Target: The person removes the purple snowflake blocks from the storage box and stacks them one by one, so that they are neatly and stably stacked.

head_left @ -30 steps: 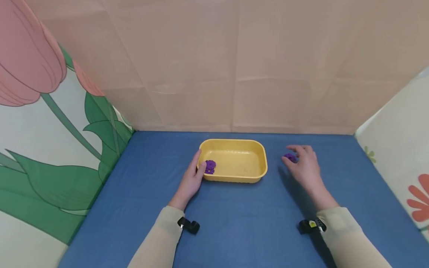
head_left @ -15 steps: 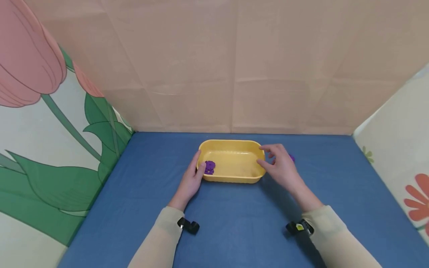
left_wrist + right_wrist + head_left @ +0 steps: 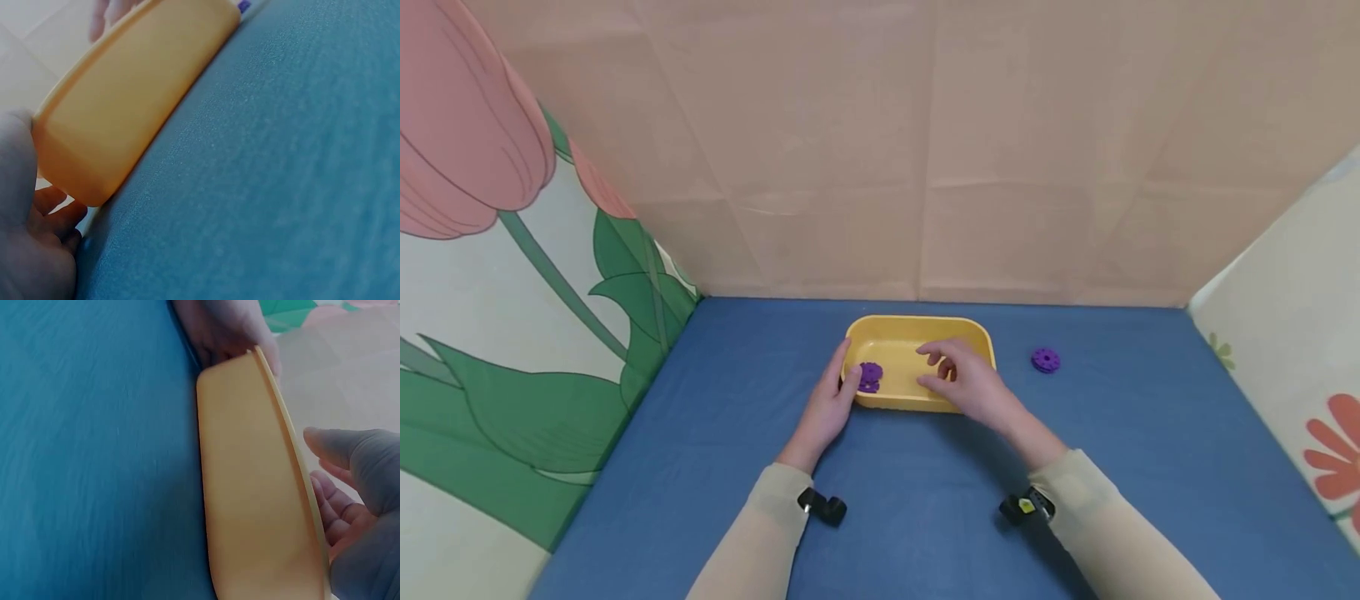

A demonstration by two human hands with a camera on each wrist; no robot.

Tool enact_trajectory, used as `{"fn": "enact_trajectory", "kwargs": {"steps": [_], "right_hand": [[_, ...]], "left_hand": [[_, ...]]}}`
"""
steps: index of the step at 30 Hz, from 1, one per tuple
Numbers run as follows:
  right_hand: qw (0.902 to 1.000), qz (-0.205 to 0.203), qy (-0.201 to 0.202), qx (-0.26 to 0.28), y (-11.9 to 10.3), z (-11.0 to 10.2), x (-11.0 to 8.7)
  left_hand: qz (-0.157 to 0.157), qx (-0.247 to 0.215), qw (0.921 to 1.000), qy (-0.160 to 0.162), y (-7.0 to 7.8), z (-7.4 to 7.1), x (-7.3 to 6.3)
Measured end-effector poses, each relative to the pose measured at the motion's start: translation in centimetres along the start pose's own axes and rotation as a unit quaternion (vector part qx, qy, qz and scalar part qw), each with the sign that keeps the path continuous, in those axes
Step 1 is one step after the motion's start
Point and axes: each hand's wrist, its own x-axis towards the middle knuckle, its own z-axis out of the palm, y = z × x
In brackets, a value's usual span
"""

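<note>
One yellow rounded-rectangular plastic tray (image 3: 898, 354) on the blue cloth-covered surface (image 3: 917, 542). Purple notched pieces (image 3: 870, 377) at its left end, count unclear, thumb close by. One purple round holed piece (image 3: 1046, 360) right of it, maybe stacked. Left hand (image 3: 826, 410) grip holds tray end; left wrist view adds fingers outside. Right hand (image 3: 968, 385) over tray, grip part-wide.

The yellow tray (image 3: 250, 469) (right wrist view) runs off the bottom edge.
</note>
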Motion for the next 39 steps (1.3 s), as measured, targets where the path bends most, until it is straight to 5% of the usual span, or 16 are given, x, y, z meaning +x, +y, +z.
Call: {"fn": "enact_trajectory", "kwargs": {"steps": [27, 39], "right_hand": [[0.9940, 0.036, -0.098, 0.034, -1.5, 3.2, 4.2], [0.9889, 0.019, -0.147, 0.007, -1.5, 4.0, 5.5]], "left_hand": [[-0.001, 0.001, 1.0000, -0.002, -0.3, 0.0, 0.1], [0.011, -0.002, 0.9999, -0.002, -0.2, -0.1, 0.0]]}}
